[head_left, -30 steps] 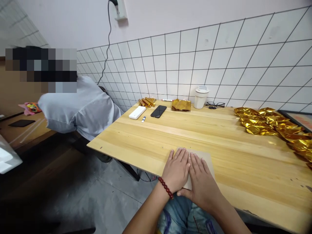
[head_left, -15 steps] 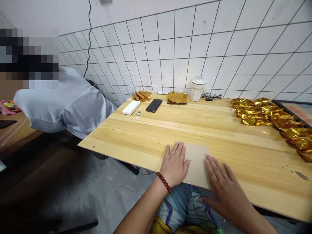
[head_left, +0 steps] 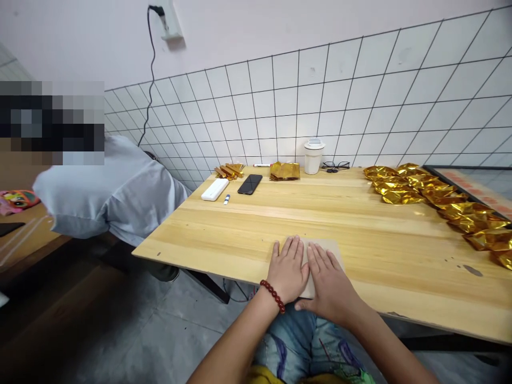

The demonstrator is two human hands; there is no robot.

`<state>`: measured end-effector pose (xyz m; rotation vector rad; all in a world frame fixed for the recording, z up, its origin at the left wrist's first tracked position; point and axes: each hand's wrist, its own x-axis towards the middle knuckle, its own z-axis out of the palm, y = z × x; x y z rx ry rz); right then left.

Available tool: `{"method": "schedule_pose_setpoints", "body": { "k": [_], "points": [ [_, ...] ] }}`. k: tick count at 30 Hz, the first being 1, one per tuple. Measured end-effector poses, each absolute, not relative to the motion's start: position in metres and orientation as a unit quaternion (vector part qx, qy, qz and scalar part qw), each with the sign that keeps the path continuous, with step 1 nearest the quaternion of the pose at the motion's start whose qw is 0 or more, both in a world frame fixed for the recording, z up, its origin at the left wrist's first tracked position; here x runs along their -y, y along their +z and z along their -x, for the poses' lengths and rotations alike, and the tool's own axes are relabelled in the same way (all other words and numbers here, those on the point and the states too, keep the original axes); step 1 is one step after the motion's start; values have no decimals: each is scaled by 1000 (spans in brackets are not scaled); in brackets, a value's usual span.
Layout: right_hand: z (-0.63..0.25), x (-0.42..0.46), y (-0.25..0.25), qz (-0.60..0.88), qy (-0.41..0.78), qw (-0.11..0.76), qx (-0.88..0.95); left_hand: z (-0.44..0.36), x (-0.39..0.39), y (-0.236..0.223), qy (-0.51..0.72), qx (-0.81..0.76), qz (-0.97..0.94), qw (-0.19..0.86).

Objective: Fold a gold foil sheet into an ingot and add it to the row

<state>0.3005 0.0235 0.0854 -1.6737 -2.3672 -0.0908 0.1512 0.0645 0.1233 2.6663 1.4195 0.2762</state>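
Observation:
A flat light-brown sheet [head_left: 331,249], like paper or thin card, lies at the near edge of the wooden table [head_left: 224,240]. My left hand [head_left: 288,269] rests flat along its left side, fingers stretched out, a red bead bracelet [head_left: 272,296] round the wrist. On the sheet lies my right hand [head_left: 330,280], also flat with fingers extended, close beside the left. Both hands cover much of the sheet, so its left edge is hidden. Neither hand grips anything.
Toward the wall are a white power bank [head_left: 215,189], a phone [head_left: 250,184], folded gold foil [head_left: 285,171], a lidded cup [head_left: 313,158] and glasses [head_left: 336,166]. Crinkled gold foil pieces [head_left: 444,197] line the right. A person in a grey shirt [head_left: 116,186] sits at left.
My right hand has slid left across the sheet, from its right edge to beside my left hand. The left hand stays on the sheet's left side. The camera view has tilted up slightly.

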Motion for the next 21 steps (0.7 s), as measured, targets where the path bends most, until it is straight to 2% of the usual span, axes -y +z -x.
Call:
{"method": "schedule_pose_setpoints", "body": {
  "k": [5, 16, 21],
  "points": [
    [-325, -2, 84, 569, -56, 105, 814, -141, -66, 123, 88, -456, -885, 31],
    [-348, 12, 102, 512, -160, 141, 832, -133, -66, 122, 91, -443, -891, 43],
    [-307, -24, 99, 532, -101, 121, 832, -133, -67, 121, 95, -448, -888, 39]
  ]
}}
